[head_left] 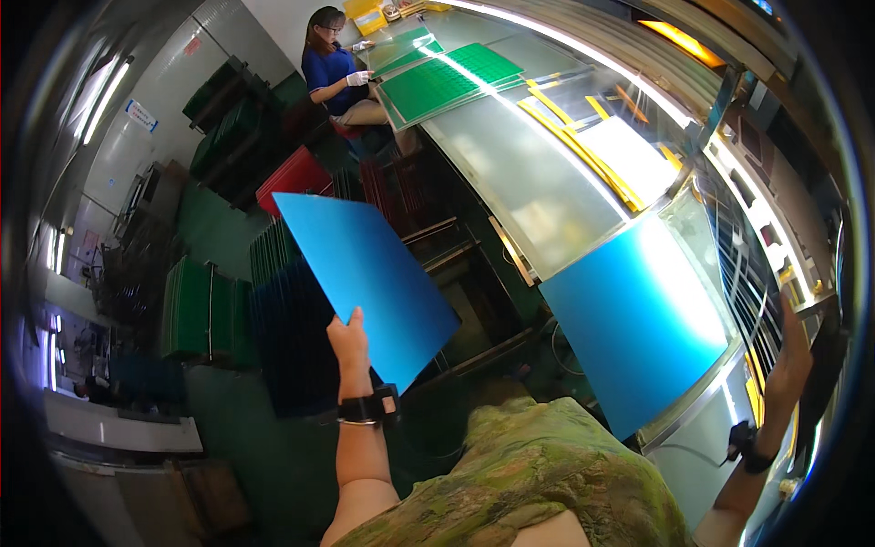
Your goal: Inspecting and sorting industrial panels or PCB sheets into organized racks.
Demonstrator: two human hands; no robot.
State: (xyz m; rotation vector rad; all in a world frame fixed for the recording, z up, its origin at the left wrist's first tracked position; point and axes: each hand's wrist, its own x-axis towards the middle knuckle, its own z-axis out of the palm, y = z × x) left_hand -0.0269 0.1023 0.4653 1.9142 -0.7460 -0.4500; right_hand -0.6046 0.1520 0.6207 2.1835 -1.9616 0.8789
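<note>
L hand (349,339): grip pinched blue sheet (365,273) at bottom edge, tilted so face stayed untouched.
R hand (789,365): on machine frame (825,365), grip can't tell.

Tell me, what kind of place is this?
Probably a factory floor for flat panels: the left hand holds a blue sheet, another blue sheet lies on a long bench, and green panels lie beside a co-worker.
</note>
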